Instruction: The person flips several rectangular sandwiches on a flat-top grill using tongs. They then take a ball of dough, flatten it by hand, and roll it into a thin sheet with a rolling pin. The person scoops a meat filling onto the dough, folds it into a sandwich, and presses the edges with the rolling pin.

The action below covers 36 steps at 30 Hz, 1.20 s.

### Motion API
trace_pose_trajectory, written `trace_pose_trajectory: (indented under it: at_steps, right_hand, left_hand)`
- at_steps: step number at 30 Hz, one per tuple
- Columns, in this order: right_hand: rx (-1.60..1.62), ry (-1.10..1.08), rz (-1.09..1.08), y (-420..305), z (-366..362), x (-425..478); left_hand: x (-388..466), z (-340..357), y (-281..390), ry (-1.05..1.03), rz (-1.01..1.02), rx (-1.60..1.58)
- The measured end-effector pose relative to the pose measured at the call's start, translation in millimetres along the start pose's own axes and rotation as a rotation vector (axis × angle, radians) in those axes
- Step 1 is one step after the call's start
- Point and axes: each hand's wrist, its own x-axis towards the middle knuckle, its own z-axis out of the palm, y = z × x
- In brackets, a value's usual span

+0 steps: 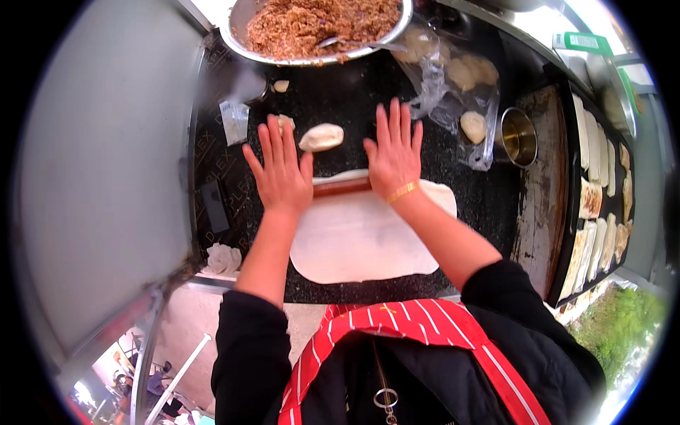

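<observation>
A thin sheet of dough (361,239) lies spread on the black speckled worktop in front of me. Across its far part runs a brown wooden rolling pin (341,187). My left hand (281,170) rests palm down over the pin's left end, its fingers stretched forward and apart. At the other end my right hand (394,151), with a gold-coloured band at the wrist, lies flat the same way. Both palms hide the pin's ends. Beyond the sheet sits an oval dough piece (322,137). A smaller dough lump (286,123) is partly hidden by my left fingers.
A metal bowl of brown filling (313,32) with a spoon stands at the back. Right of the sheet are bagged dough pieces (473,74), a metal cup of oil (518,139) and a griddle with flatbreads (595,196). A dark phone-like slab (215,204) lies left.
</observation>
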Motion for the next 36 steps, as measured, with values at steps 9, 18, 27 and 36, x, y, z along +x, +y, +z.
trace_pose_trajectory:
  at_steps: [9,18,27,36]
  right_hand:
    - [0.016,0.006,-0.014,0,16,11]
    - [0.044,-0.156,-0.037,-14,-9,-95]
    - [0.223,-0.196,-0.224,-6,-63,-255]
    - [0.085,0.022,0.14,67,-82,-250]
  left_hand:
    - [13,4,-11,0.019,0.029,0.012]
    - [-93,-14,-1,-0.111,0.168,-0.16]
    - [-233,-48,-10,-0.176,0.302,-0.602]
    - [-186,-38,91,-0.287,0.481,-0.405]
